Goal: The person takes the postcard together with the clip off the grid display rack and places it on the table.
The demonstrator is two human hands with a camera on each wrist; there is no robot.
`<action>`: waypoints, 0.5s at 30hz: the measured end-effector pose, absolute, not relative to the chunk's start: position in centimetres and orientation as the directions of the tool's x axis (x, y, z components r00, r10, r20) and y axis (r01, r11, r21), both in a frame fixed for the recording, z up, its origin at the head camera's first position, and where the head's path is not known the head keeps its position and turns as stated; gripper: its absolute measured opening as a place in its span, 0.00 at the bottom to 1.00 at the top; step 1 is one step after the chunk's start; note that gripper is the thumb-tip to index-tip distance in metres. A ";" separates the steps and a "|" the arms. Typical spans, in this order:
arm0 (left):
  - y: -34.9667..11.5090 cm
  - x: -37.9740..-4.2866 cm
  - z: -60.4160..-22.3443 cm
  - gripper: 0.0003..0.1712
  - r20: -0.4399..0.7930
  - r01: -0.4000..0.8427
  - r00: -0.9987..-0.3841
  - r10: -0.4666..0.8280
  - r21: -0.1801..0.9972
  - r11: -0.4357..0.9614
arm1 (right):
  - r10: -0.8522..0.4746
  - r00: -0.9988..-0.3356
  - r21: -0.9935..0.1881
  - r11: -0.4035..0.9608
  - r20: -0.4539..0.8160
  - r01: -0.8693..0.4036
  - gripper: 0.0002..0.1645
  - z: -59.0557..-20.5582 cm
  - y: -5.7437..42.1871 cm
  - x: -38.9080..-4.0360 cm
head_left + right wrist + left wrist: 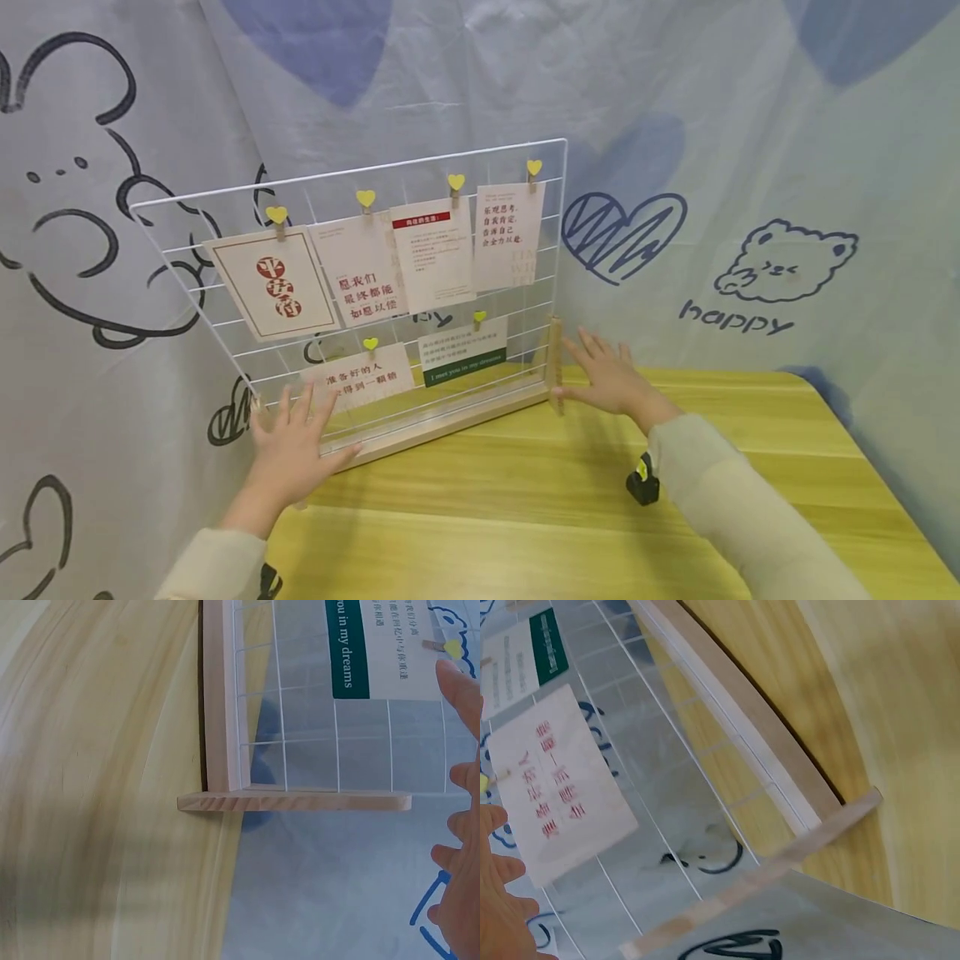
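Note:
A white wire grid rack [348, 173] stands upright in a wooden base [450, 423] on the table. Several printed cards hang on it from clips with yellow hearts, among them a bordered card [307, 296] and a green-striped card [465, 375]. My left hand [288, 454], fingers spread, is at the rack's left end, overlapping the lower card [390, 371] in the head view. At the other end my right hand [611, 379] is spread beside the wooden end post [555, 358], thumb close to it. Neither hand grips anything.
The yellow wood-grain table [465, 517] extends in front of the rack and to its right. Behind hangs a pale cloth [465, 92] with drawn bears and hearts. A dark wrist camera [642, 481] sits at the right sleeve.

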State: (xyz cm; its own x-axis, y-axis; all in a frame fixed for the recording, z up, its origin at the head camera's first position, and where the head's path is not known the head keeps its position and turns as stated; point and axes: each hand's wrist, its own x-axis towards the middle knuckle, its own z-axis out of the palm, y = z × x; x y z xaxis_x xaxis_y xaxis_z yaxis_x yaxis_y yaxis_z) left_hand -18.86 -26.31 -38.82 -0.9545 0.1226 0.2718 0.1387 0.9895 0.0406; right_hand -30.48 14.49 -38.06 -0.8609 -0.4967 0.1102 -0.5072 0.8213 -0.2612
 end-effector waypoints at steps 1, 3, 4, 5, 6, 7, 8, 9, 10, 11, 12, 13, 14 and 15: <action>-26.6 -18.8 -38.9 0.47 0.272 0.135 -0.955 0.117 0.047 0.990 | -0.495 -0.862 -0.262 0.822 0.109 -0.505 0.49 -38.1 14.5 -30.6; -27.0 -18.7 -39.0 0.46 0.270 0.128 -0.957 0.105 0.066 0.990 | -0.492 -0.864 -0.260 0.826 0.101 -0.501 0.48 -38.1 14.5 -30.8; -27.2 -18.6 -39.1 0.46 0.266 0.123 -0.959 0.098 0.081 0.989 | -0.491 -0.866 -0.253 0.829 0.096 -0.498 0.48 -38.2 14.5 -30.9; -27.4 -18.6 -39.2 0.47 0.264 0.117 -0.961 0.089 0.091 0.989 | -0.492 -0.866 -0.245 0.831 0.093 -0.499 0.49 -38.2 14.4 -31.1; -27.6 -18.5 -39.2 0.47 0.262 0.109 -0.962 0.080 0.097 0.989 | -0.495 -0.864 -0.241 0.831 0.090 -0.501 0.49 -38.2 14.4 -31.2; -27.8 -18.4 -39.3 0.47 0.259 0.100 -0.963 0.071 0.103 0.990 | -0.498 -0.862 -0.235 0.831 0.090 -0.505 0.49 -38.2 14.3 -31.3; -28.0 -18.4 -39.3 0.47 0.254 0.093 -0.965 0.063 0.110 0.990 | -0.502 -0.860 -0.234 0.829 0.088 -0.508 0.50 -38.2 14.2 -31.5; -28.2 -18.3 -39.3 0.47 0.249 0.085 -0.967 0.054 0.115 0.990 | -0.504 -0.859 -0.232 0.828 0.089 -0.510 0.50 -38.2 14.2 -31.6; -28.3 -18.2 -39.3 0.48 0.243 0.076 -0.969 0.045 0.117 0.990 | -0.506 -0.858 -0.230 0.827 0.088 -0.512 0.51 -38.2 14.1 -31.7; -28.5 -18.2 -39.3 0.48 0.239 0.066 -0.970 0.037 0.116 0.991 | -0.508 -0.857 -0.235 0.826 0.086 -0.513 0.51 -38.2 14.0 -31.9; -28.6 -18.1 -39.3 0.48 0.234 0.059 -0.972 0.030 0.117 0.991 | -0.507 -0.858 -0.239 0.826 0.083 -0.511 0.51 -38.2 13.9 -32.0; -28.7 -18.1 -39.3 0.48 0.227 0.053 -0.974 0.024 0.120 0.991 | -0.505 -0.859 -0.242 0.827 0.080 -0.508 0.52 -38.2 13.9 -32.1; -28.8 -18.0 -39.3 0.49 0.221 0.047 -0.975 0.019 0.123 0.991 | -0.503 -0.861 -0.245 0.828 0.075 -0.505 0.52 -38.1 13.8 -32.1; -28.9 -18.0 -39.3 0.49 0.216 0.040 -0.976 0.012 0.126 0.991 | -0.502 -0.862 -0.247 0.829 0.072 -0.503 0.52 -38.1 13.8 -32.2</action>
State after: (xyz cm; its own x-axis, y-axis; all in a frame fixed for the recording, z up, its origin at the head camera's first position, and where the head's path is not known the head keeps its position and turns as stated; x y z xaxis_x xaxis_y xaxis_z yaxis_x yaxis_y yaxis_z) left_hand -17.97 -28.95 -39.35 -0.9763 0.0122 0.2161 0.0404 0.9912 0.1264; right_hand -32.22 13.80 -38.12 -0.8621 -0.5015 0.0721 -0.5026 0.8286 -0.2466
